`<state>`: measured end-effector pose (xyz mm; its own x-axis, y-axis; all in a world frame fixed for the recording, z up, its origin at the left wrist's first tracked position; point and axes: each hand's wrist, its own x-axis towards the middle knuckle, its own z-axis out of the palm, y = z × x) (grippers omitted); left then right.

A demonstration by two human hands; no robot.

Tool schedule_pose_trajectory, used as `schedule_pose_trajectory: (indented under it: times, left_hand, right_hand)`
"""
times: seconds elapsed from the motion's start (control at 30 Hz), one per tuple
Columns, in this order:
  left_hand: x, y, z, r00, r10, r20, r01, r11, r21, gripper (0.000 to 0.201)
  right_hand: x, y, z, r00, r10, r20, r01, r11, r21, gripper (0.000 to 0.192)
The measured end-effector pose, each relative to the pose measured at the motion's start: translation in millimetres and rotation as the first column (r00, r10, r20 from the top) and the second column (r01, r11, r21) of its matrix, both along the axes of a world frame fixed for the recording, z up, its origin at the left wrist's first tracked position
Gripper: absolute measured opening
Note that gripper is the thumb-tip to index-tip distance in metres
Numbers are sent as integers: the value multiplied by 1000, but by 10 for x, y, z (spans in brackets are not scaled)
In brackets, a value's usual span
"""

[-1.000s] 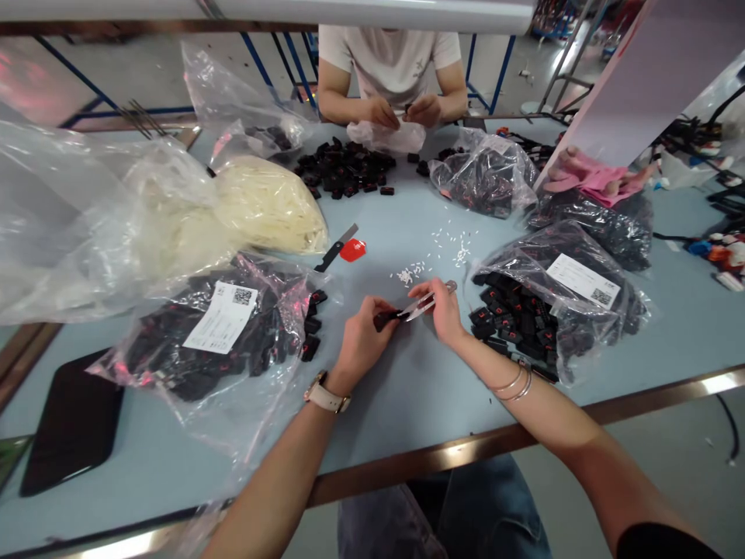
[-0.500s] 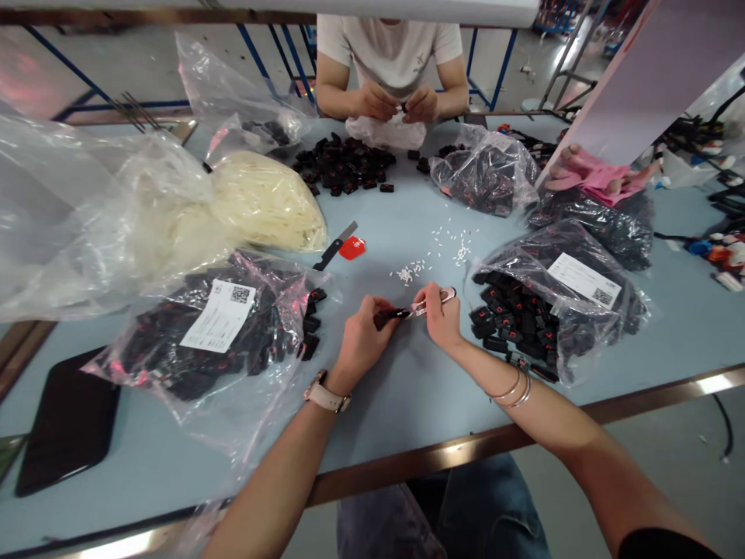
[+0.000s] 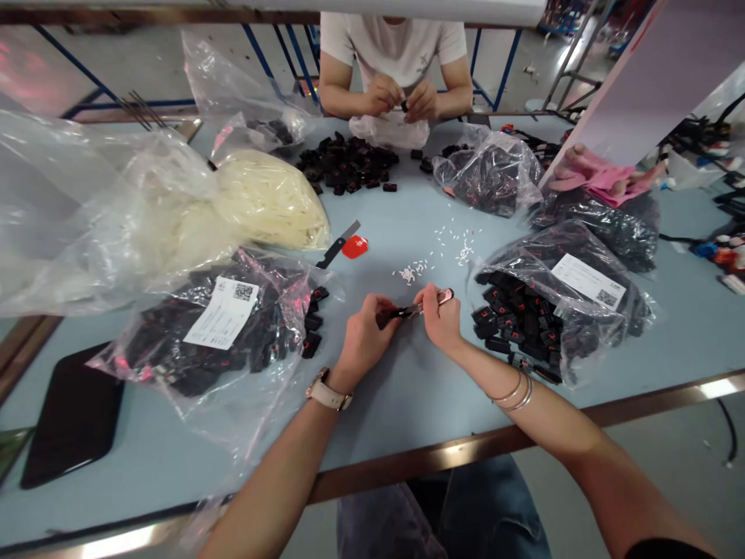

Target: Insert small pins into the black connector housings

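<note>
Both hands are close together above the table point(image 3: 401, 419), and I take the black part point(image 3: 403, 313) between them as the centre of my clock. Left hand point(image 3: 368, 334), at 9 o'clock, has its fingers closed on this part. Right hand point(image 3: 441, 320), at 3 o'clock, is curled around a small metal tool point(image 3: 447, 294) that points to the part; from my distant view I cannot tell if they touch.

Slipping is, I judge, the first danger: the grip is small, so too much force could make the tool jump and hurt the left fingertips. Near 12 o'clock, just beyond the fingers, lie loose white pieces point(image 3: 408, 275); a careless knuckle could scatter them. The knife point(image 3: 339, 245), around 11 o'clock, shows its blade, so a reach that way could bring a cut. Farther out at 3 o'clock, spilled black pieces point(image 3: 515, 318) lie before an open bag point(image 3: 524, 252); if the held part fell among them, I could hardly recognise it.
</note>
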<state>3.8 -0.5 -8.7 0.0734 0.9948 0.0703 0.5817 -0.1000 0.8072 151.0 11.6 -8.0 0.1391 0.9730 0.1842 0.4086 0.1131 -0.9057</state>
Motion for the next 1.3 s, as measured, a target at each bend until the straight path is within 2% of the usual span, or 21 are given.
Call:
schedule_pose_trajectory:
  times: [0.27,0.57,0.9,1.07,1.3]
  left_hand:
    - [11,-1,19,1000,-2,-25,3,1000,12,19]
    - [11,5,19,1000,3,-24,-3,1000,10,19]
    - [4,7,11,999,14,-29,-14,1000,3,20]
    - [7,6,19,999,11,-30,-11,1000,9,20]
    - [6,4,29,1000,9,-21,-9,1000,4,20]
  right_hand:
    - [-29,26,3,994,5,108,-4,1000,-16,58]
    - [14,-6,14,1000,-20,-6,20,1000,4,58]
    - [2,7,-22,995,63,82,-63,998,2,54]
    - [21,-19,-14,999,37,-3,-37,999,4,57]
    - [17,-6,-27,993,112,-25,-113,994,-4,55]
